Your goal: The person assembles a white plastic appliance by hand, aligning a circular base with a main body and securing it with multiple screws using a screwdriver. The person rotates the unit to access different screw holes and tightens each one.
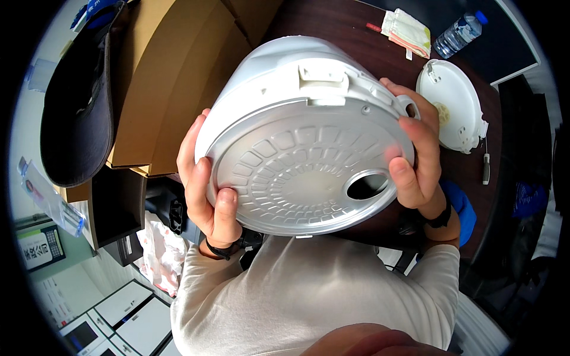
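Note:
Between my two hands is a white rice cooker (261, 71), tilted so its round silvery metal lid plate (297, 190) faces me. An oval opening (367, 186) pierces the plate at its lower right, dark inside. A white latch piece (323, 83) sits on the far rim. My left hand (211, 190) is closed around the left edge, its thumb against the metal. On the right edge, by a small white loop, my right hand (418, 154) grips with its thumb on the plate's rim and its fingers behind. The underside of the cooker is hidden.
On the dark table at right lie a round white plastic cover (460, 113), a screwdriver (486, 170), a water bottle (460, 35) and a folded cloth (407, 32). A cardboard box (166, 77) stands at left beside a dark curved object (77, 107).

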Available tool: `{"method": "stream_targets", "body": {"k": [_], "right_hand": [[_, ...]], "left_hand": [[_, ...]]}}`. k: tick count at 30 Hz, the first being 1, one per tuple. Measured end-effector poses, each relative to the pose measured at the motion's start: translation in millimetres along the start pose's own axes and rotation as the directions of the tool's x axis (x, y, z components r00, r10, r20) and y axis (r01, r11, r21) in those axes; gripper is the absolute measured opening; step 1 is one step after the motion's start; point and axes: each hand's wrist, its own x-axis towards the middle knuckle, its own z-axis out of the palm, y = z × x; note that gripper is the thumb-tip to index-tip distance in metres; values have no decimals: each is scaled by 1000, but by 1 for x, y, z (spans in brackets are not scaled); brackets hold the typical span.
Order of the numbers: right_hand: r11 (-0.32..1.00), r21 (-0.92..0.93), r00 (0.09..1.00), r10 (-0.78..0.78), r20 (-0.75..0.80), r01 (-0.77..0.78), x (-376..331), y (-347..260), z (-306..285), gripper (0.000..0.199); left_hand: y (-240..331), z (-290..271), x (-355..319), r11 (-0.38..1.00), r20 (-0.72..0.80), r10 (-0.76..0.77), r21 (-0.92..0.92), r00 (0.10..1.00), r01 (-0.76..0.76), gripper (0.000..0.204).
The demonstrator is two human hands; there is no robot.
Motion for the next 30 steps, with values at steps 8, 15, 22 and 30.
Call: {"method": "stream_targets", "body": {"k": [8,15,22,30], "right_hand": [[999,-35,1000,31,4,-31,3,1,-3,41],[995,-55,996,79,-36,-81,4,-4,-2,40],[981,-5,972,193,-138,-195,8,-8,3,38],[876,237,863,466,-194,-420,14,-13,-13,40]], "left_hand": [[-1,-1,8,1000,20,-15,19,1000,15,49],[-7,0,15,1000,2,-21,-22,1000,21,47],[7,9,39,980,-41,-192,-50,980,190,46],[25,36,77,929,-5,-337,-161,941,332,47]]}}
